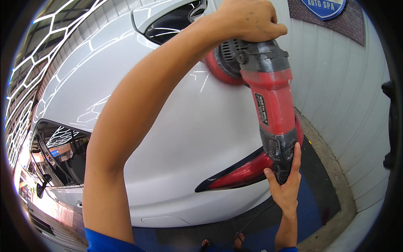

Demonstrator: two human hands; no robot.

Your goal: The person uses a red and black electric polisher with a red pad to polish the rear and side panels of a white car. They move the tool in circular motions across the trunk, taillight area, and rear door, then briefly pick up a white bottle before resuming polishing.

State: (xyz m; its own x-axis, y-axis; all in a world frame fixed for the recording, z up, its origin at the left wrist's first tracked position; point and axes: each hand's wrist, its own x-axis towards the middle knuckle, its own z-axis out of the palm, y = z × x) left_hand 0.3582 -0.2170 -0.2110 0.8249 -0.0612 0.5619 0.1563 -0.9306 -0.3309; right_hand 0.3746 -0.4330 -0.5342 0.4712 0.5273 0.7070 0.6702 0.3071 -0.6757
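A red and black car polisher (273, 98) is held over the rear corner of a white car (189, 122). At the top, my left hand (249, 21) is closed over the head end of the polisher, with my left arm stretched across the car body. My right hand (287, 187) grips the black rear handle end, thumb on one side and a finger laid along the other. The red polishing pad (222, 69) lies against the white panel and looks blurred. Just under the handle is the red tail light (241, 172). My left fingers are partly hidden.
A pale ribbed wall (336, 88) stands close on the right, with a blue sign (325, 7) on it. A thin cord (258, 214) runs over the dark mat. The car's side window (63, 153) is at left, under hexagonal ceiling lights (31, 63). My feet show below.
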